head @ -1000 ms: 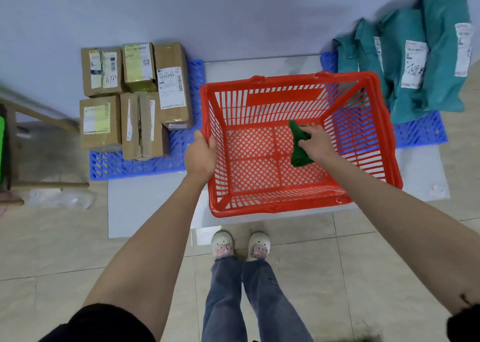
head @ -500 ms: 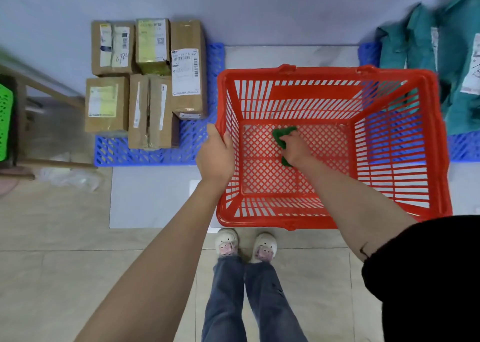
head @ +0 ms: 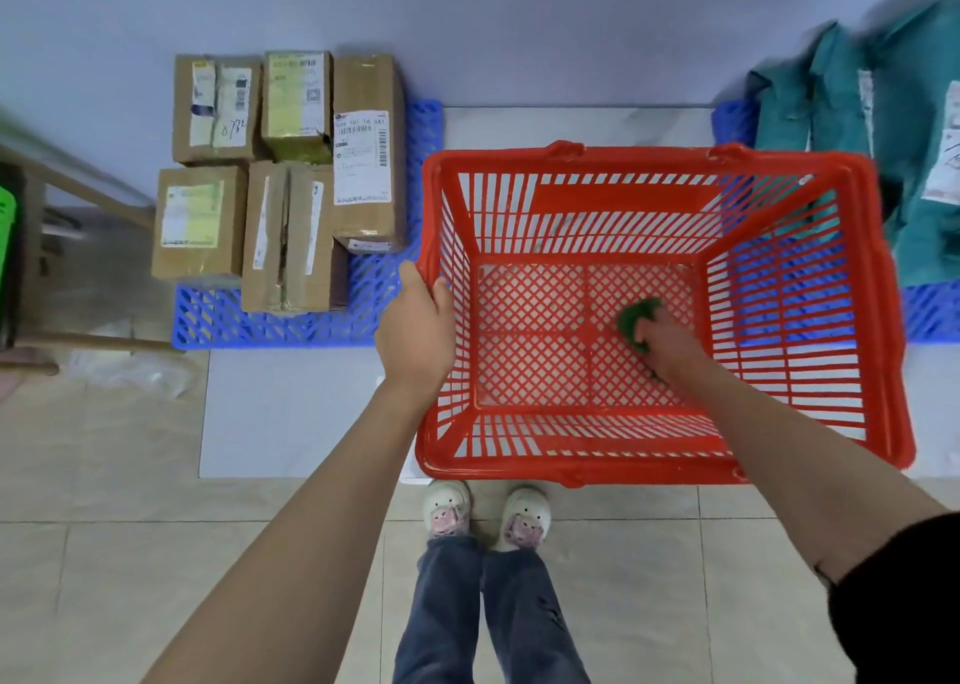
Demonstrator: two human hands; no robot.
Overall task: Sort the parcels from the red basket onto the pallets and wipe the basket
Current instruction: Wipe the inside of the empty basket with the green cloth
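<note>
Sorting looks done: red slatted plastic basket (head: 883,320) emptied, my left hand (head: 415,325) gripping its rim, my right hand (head: 670,343) clutching a green cloth (head: 636,314), floor half wiped.

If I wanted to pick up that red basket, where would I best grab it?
Probably by the thick rolled rim of the red basket, coming from above at its two short sides. The left hand already grips the left rim that way; the slatted walls look thinner, and any handles seem folded down.

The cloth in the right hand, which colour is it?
Green cloth, clearest in the head view.
</note>
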